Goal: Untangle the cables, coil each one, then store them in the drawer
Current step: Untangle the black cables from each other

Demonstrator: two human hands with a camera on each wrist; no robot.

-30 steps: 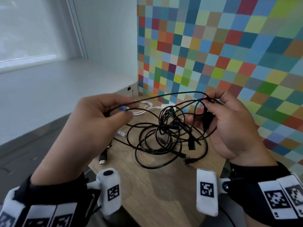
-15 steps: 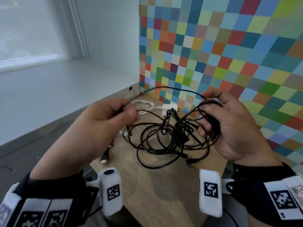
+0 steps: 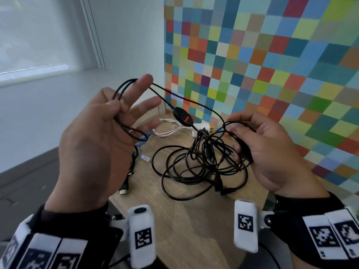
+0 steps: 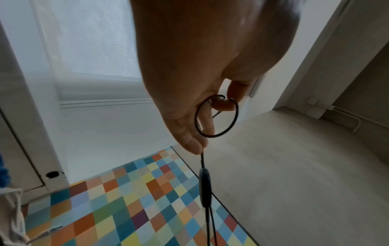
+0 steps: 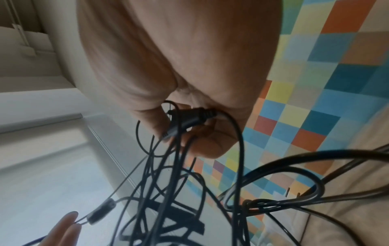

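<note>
A tangle of black cables (image 3: 202, 162) lies partly on the wooden table (image 3: 184, 226) and is partly lifted. My left hand (image 3: 124, 101) is raised at the left with its fingers spread. A black cable loop (image 3: 126, 84) runs over its index finger, and the thumb pinches it. From there the cable slopes down through an in-line switch (image 3: 183, 116) with a red mark to my right hand (image 3: 239, 136). That hand grips several black strands and a black plug (image 5: 189, 118). The left wrist view shows the loop (image 4: 235, 116) round a finger and the switch (image 4: 204, 188) hanging below.
A white cable (image 3: 169, 130) with a white charger (image 3: 202, 127) lies at the table's far side. A blue cable (image 3: 144, 137) and a black HDMI plug (image 3: 124, 188) sit at the left edge. A checkered colourful wall (image 3: 272, 74) stands close on the right.
My left hand has risen and opened its fingers, drawing a loop of black cable up and left. The in-line switch has come out of the tangle and now hangs between the hands.
</note>
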